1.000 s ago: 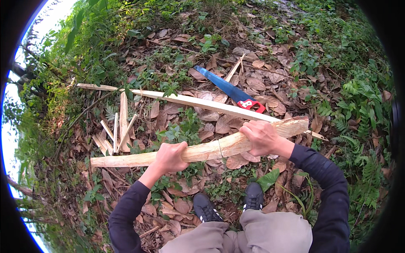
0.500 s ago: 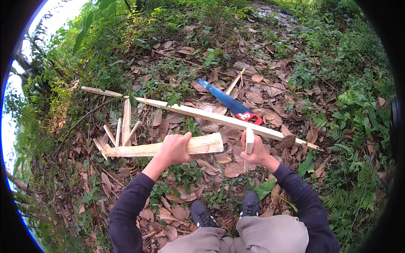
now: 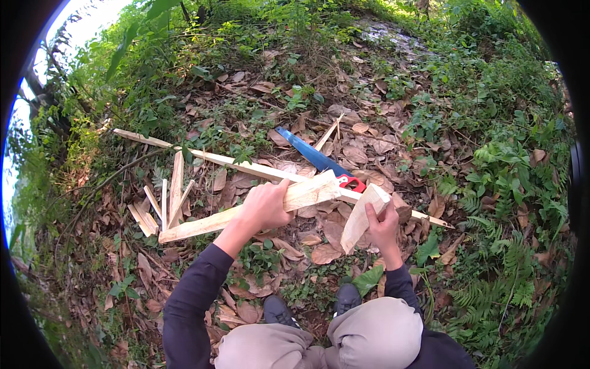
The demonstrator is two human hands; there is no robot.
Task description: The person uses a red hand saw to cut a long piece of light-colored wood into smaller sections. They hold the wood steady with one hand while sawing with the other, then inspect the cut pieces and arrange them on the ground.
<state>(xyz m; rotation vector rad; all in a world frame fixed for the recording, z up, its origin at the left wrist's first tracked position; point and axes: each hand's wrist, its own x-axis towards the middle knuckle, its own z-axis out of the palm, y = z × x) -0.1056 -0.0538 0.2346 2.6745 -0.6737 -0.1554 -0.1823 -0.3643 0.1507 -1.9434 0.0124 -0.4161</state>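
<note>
My left hand (image 3: pixel 266 208) is closed around a thick, pale wooden plank (image 3: pixel 313 190), gripping it right of its middle. The plank's right end is tilted upward and partly covers a long wooden strip behind it. In my right hand (image 3: pixel 384 229) is a short wooden block (image 3: pixel 361 220), its broad flat face showing; the fingers press on its right side. Just beyond the hands lies a handsaw (image 3: pixel 307 151) with a blue blade and a red handle, the handle partly hidden by the plank end.
The long wooden strip (image 3: pixel 212 157) lies across the leaf litter. Several narrow wood offcuts (image 3: pixel 176 184) rest at the left, and a split stick (image 3: pixel 329 133) lies beside the saw blade. My shoes (image 3: pixel 348 298) stand close by. Green undergrowth (image 3: pixel 516 184) borders the ground.
My left hand has shifted up and to the right, raising the plank's right end toward the saw handle. My right hand has turned the block from edge-on to its broad face.
</note>
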